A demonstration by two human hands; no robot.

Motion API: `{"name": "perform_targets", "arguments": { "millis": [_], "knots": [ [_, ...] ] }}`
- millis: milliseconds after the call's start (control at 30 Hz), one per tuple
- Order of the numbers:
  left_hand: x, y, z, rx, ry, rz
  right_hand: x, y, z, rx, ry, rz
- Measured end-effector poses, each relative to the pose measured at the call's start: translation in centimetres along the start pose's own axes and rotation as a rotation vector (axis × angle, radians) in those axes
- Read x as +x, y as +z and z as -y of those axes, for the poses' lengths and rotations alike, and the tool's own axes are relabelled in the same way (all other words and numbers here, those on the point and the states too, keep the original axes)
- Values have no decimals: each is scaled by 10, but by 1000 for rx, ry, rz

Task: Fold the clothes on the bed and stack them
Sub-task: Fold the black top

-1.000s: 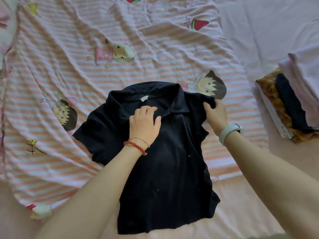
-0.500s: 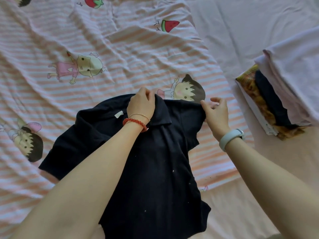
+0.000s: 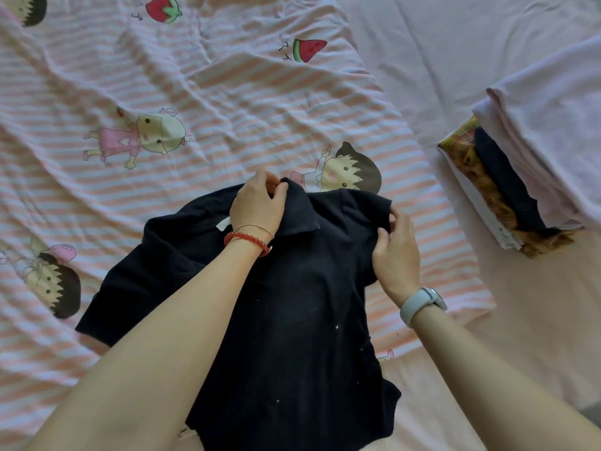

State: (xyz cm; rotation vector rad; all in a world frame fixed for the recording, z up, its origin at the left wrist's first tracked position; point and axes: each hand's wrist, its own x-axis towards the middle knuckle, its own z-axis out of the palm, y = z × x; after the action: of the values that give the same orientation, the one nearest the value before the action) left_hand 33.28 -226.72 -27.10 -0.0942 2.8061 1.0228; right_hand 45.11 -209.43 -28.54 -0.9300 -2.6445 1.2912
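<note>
One black polo shirt [image 3: 292, 304] lies flat, mid-bed on the striped cartoon sheet [image 3: 195, 92]. Two hands: left hand [image 3: 258, 203] pinches the collar's far edge; right hand [image 3: 396, 252] pinches the right shoulder seam. One stack of folded clothes [image 3: 520, 164] sits at the bed's right edge.
</note>
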Motion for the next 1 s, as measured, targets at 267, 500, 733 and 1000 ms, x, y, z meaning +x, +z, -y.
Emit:
{"name": "perform_targets", "arguments": {
  "millis": [267,500,733,1000],
  "knots": [
    [-36,-72,79,204,47,-194,5,24,54,-331,-385,-21],
    [-11,-111,126,295,-89,46,30,76,106,-585,-711,362],
    [-8,-112,136,-9,-195,-24,58,80,111,-546,-496,516],
    [-2,-109,127,-33,-279,79,54,92,127,-496,-340,327]
  ]
}}
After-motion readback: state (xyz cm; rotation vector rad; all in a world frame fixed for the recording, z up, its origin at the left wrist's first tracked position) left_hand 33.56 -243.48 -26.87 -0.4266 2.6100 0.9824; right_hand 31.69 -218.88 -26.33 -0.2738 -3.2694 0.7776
